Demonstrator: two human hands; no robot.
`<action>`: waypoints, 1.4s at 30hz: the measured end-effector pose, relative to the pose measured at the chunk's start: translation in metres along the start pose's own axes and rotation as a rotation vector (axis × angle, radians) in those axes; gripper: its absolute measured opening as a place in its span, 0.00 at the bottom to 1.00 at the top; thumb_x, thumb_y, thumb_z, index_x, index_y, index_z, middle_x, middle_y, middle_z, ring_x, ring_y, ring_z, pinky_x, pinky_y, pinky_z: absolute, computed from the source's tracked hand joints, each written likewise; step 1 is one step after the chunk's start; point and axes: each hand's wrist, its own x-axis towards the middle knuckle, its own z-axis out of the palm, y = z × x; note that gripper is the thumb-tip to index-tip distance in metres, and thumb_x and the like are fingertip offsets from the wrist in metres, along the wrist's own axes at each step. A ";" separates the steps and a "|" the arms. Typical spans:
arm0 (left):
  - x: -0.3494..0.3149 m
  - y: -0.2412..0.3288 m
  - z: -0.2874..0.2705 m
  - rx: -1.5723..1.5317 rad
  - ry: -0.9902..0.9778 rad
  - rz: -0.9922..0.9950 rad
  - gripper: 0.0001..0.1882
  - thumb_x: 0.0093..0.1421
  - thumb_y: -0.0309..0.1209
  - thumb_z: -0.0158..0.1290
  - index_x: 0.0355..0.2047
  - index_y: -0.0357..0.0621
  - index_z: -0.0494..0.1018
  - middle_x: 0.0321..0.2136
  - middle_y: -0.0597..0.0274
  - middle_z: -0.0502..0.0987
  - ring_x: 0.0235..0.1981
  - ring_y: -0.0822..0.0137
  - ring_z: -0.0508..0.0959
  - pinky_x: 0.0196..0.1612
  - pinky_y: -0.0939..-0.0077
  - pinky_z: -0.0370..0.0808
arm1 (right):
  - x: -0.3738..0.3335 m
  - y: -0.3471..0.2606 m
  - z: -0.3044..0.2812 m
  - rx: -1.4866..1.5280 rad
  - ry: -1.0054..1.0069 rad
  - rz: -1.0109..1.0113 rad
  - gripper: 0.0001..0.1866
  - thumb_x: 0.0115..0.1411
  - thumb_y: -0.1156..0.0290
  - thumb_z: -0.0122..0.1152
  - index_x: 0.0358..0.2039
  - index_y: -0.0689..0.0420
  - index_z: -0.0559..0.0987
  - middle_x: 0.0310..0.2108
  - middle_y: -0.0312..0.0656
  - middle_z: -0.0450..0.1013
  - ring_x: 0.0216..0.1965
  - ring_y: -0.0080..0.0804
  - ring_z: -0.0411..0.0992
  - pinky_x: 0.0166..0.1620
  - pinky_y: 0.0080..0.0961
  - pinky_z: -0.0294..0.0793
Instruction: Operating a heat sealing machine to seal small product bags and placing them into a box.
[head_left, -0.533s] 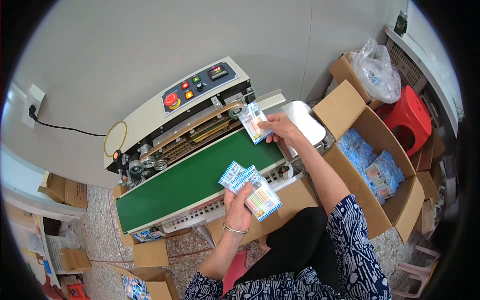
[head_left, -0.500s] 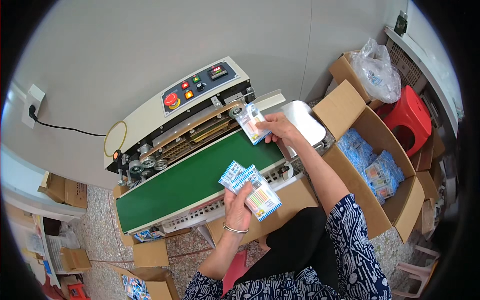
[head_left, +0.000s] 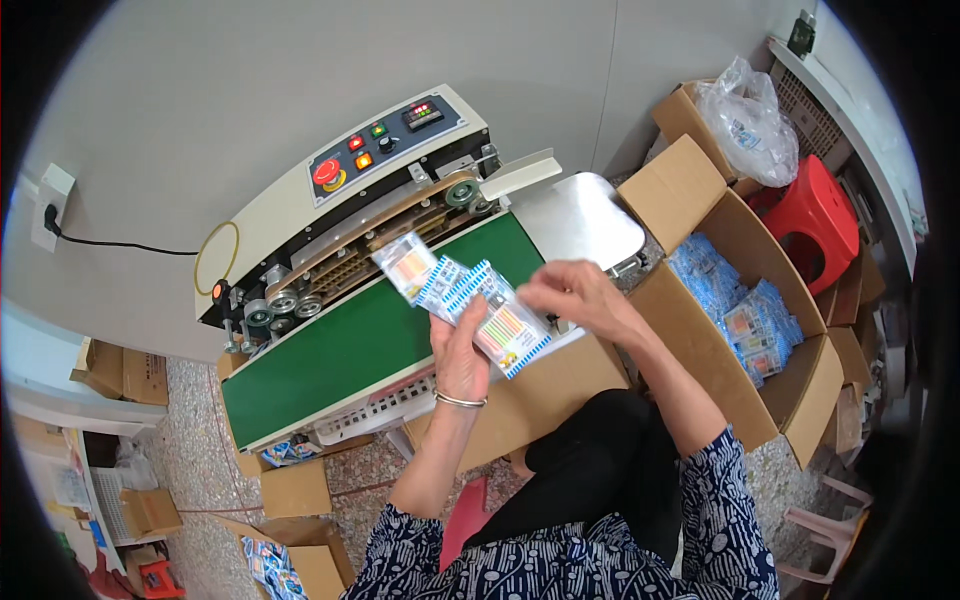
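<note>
My left hand (head_left: pixel 461 352) is closed on a couple of flat clear plastic packets with blue-striped edges. The front packet (head_left: pixel 502 330) shows a row of thin coloured sticks inside. My right hand (head_left: pixel 585 300) is beside that packet's right edge, its fingers curled together; whether they pinch anything is hidden. Another clear packet (head_left: pixel 408 268) stands at the belts of the band sealing machine (head_left: pixel 285 225), over its green conveyor belt (head_left: pixel 330 345). Its lower corner overlaps the packets in my left hand, and neither hand visibly grips it.
An open carton (head_left: pixel 660 320) on the right holds many blue-striped packets. Behind it are a red plastic stool (head_left: pixel 818 225) and a clear plastic bag (head_left: pixel 745 125). A metal plate (head_left: pixel 590 225) lies at the belt's right end. Another packet carton (head_left: pixel 315 560) sits on the floor, lower left.
My right hand has let go of the packet at the sealer and come down beside the held packets. That packet has travelled left along the machine. My left hand has risen slightly.
</note>
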 end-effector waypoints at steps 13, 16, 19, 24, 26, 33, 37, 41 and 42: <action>0.009 -0.012 0.015 -0.055 -0.040 0.029 0.18 0.58 0.29 0.54 0.48 0.45 0.64 0.43 0.64 0.72 0.45 0.69 0.73 0.50 0.70 0.70 | -0.021 0.006 0.004 0.135 0.043 0.165 0.14 0.53 0.65 0.62 0.32 0.65 0.76 0.17 0.37 0.70 0.17 0.17 0.68 0.20 0.16 0.66; 0.010 -0.011 0.018 -0.148 -0.025 -0.005 0.18 0.59 0.31 0.53 0.49 0.46 0.64 0.43 0.64 0.72 0.45 0.69 0.72 0.51 0.69 0.69 | -0.021 0.011 0.002 0.243 0.018 0.175 0.14 0.55 0.66 0.61 0.35 0.64 0.76 0.20 0.35 0.72 0.18 0.16 0.68 0.21 0.13 0.66; 0.013 -0.013 0.023 -0.201 -0.040 -0.039 0.18 0.59 0.32 0.53 0.49 0.46 0.65 0.43 0.64 0.72 0.46 0.68 0.72 0.50 0.67 0.70 | -0.020 0.023 -0.005 0.447 -0.018 0.190 0.14 0.55 0.67 0.61 0.37 0.63 0.76 0.23 0.35 0.73 0.18 0.15 0.69 0.21 0.11 0.66; 0.018 -0.012 0.014 -0.158 -0.021 -0.054 0.18 0.57 0.31 0.54 0.48 0.46 0.65 0.43 0.64 0.73 0.45 0.67 0.73 0.50 0.67 0.70 | -0.018 0.024 -0.005 0.667 -0.085 0.236 0.15 0.56 0.66 0.61 0.39 0.64 0.76 0.23 0.34 0.74 0.19 0.14 0.69 0.22 0.10 0.67; 0.021 -0.011 0.012 -0.154 -0.012 -0.063 0.18 0.57 0.30 0.54 0.47 0.46 0.66 0.42 0.63 0.73 0.44 0.66 0.73 0.50 0.67 0.70 | -0.019 0.026 -0.006 0.653 -0.121 0.230 0.17 0.55 0.67 0.61 0.41 0.64 0.76 0.24 0.35 0.74 0.19 0.14 0.69 0.22 0.10 0.68; 0.028 -0.003 0.004 -0.076 0.035 0.021 0.17 0.57 0.27 0.54 0.46 0.43 0.66 0.40 0.64 0.73 0.41 0.69 0.74 0.46 0.72 0.73 | -0.021 0.027 -0.010 0.586 -0.104 0.266 0.18 0.55 0.67 0.62 0.43 0.65 0.76 0.25 0.36 0.75 0.19 0.15 0.69 0.22 0.11 0.69; 0.020 -0.005 0.011 -0.064 0.006 0.042 0.16 0.59 0.30 0.53 0.47 0.43 0.66 0.42 0.65 0.72 0.44 0.69 0.73 0.48 0.71 0.71 | -0.017 0.026 -0.005 0.613 -0.143 0.225 0.17 0.55 0.68 0.61 0.43 0.65 0.76 0.26 0.36 0.75 0.19 0.15 0.69 0.23 0.11 0.69; 0.015 0.005 0.019 -0.186 -0.019 -0.010 0.17 0.58 0.30 0.54 0.47 0.44 0.65 0.41 0.65 0.73 0.43 0.69 0.74 0.49 0.70 0.71 | -0.017 0.026 -0.007 0.619 -0.123 0.249 0.18 0.55 0.68 0.61 0.44 0.64 0.76 0.26 0.36 0.75 0.20 0.14 0.69 0.23 0.11 0.69; 0.015 0.005 0.018 -0.186 -0.018 -0.008 0.17 0.58 0.30 0.54 0.47 0.44 0.65 0.41 0.65 0.73 0.43 0.69 0.74 0.49 0.70 0.71 | -0.016 0.025 -0.006 0.620 -0.125 0.248 0.18 0.55 0.68 0.61 0.44 0.64 0.76 0.26 0.36 0.75 0.20 0.14 0.69 0.23 0.11 0.69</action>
